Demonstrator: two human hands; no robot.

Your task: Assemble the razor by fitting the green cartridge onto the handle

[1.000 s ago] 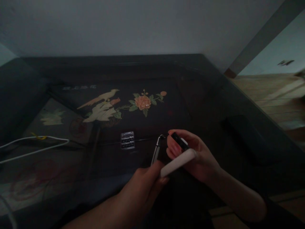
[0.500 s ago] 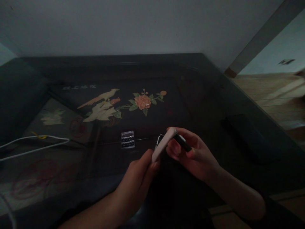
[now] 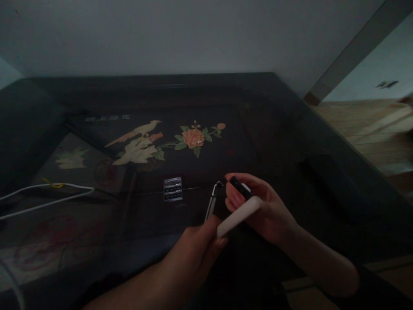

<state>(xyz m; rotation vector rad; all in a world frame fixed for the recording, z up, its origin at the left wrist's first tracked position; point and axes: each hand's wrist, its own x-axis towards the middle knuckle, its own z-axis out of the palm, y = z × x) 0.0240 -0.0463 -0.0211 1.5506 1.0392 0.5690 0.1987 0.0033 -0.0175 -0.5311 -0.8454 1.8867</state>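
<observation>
My left hand [image 3: 196, 249] is closed round one end of a slim white bar [image 3: 240, 215] with a rounded tip; the bar's kind cannot be made out. Its free end points up and to the right, across the front of my right hand [image 3: 267, 211]. Between the thumb and fingers of that right hand is a small black oblong piece [image 3: 239, 187], with a bit of white behind it. Just beyond my left fingers, a narrow white-edged object [image 3: 211, 204] with a dark upper end is partly hidden by the hand. The scene is dim.
A small clear plastic pack [image 3: 173, 189] with dark rows lies left of my hands on the dark glossy tabletop [image 3: 264, 129]. A white cable [image 3: 45, 187] with a yellow tie runs in from the left. A dark flat object [image 3: 335, 185] lies at the right. A wall stands behind.
The white bar has swung down and to the right, away from the right fingertips, baring the white-edged object behind. The black piece has shifted slightly up and left in my right hand.
</observation>
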